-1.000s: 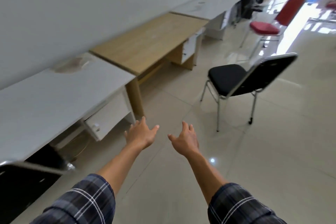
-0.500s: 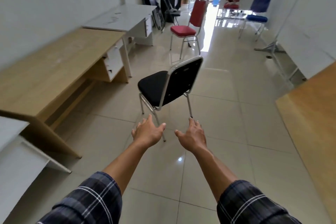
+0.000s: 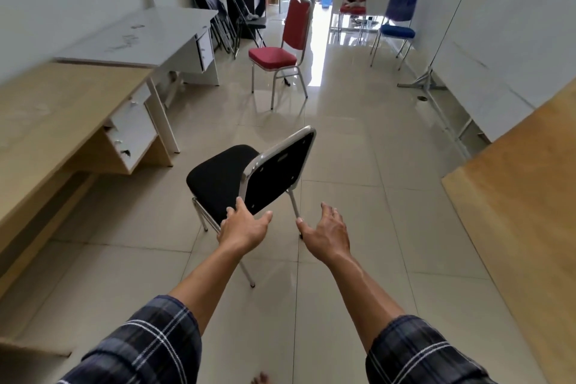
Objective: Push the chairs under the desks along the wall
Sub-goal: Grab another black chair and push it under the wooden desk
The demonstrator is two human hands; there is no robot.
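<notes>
Both open hands, left hand (image 3: 243, 227) and right hand (image 3: 325, 235), reach the black chair (image 3: 249, 178); an off-centre shove could swing it past the wooden desk (image 3: 59, 115).

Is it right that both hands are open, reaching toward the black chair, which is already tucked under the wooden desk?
Not quite. In the head view the black chair stands out on the floor, clear of the wooden desk, not tucked under it. The left hand and right hand are open, reaching toward it.

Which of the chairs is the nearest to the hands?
The black chair, right before both hands; the red chair and blue chair stand farther away.
</notes>
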